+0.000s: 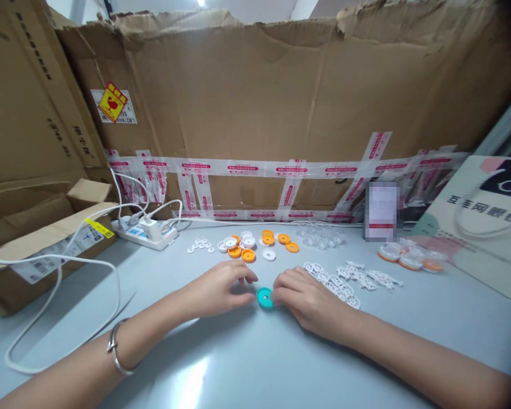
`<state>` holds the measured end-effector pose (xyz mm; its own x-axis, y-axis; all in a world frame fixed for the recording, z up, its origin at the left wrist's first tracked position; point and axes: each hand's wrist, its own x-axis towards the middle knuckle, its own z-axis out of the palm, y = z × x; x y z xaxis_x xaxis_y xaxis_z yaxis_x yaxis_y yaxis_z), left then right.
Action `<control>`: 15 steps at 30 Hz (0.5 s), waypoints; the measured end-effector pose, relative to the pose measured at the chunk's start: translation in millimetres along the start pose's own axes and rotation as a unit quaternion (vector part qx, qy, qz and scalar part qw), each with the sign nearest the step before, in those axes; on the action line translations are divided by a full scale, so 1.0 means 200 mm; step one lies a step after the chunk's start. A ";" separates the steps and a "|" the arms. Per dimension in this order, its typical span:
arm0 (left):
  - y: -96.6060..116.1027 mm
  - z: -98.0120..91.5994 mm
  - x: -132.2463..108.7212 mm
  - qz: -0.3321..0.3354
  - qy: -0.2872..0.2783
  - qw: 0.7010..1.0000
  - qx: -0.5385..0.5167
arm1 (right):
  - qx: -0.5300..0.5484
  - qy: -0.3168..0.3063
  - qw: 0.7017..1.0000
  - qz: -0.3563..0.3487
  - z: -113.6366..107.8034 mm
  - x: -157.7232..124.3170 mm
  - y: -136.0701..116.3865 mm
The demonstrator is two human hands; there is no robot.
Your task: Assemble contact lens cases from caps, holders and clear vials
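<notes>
A teal round disc [263, 297] with a small hole at its centre sits low over the table between my two hands. The fingers of my right hand [310, 300] are closed at the disc's right edge, partly covering it. On the other side, my left hand [221, 288] is open, thumb and fingers apart, just left of the disc and holding nothing. Beyond the hands lie orange and white round caps [248, 255], some stacked. White spoked wheel-like parts [335, 281] spread just past my right hand, near more white cut-out parts [368, 278].
Small white pegs [201, 245] and clear plastic pieces [321, 236] lie farther back, with clear-topped discs [410, 259] at the right. A power strip [147, 233] with cables and an open carton [46, 244] stand left. A large cardboard box [238, 108] walls the back; a printed bag [481, 227] stands right.
</notes>
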<state>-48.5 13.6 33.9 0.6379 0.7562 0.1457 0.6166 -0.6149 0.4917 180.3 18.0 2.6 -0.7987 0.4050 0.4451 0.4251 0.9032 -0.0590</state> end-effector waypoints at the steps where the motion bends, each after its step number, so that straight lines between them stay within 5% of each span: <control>1: 0.00 0.01 0.00 -0.003 -0.004 1.000 0.006 | -0.001 -0.006 1.000 0.000 0.00 0.00 0.00; 15: 0.02 0.13 0.00 -0.004 0.007 1.000 0.015 | 0.051 -0.024 0.998 0.040 0.02 0.01 -0.02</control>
<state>-34.5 6.3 14.1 0.6271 0.7635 0.1542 0.6353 -0.6159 0.4660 175.8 16.5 -0.1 -0.7841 0.4808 0.3924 0.4449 0.8763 -0.1849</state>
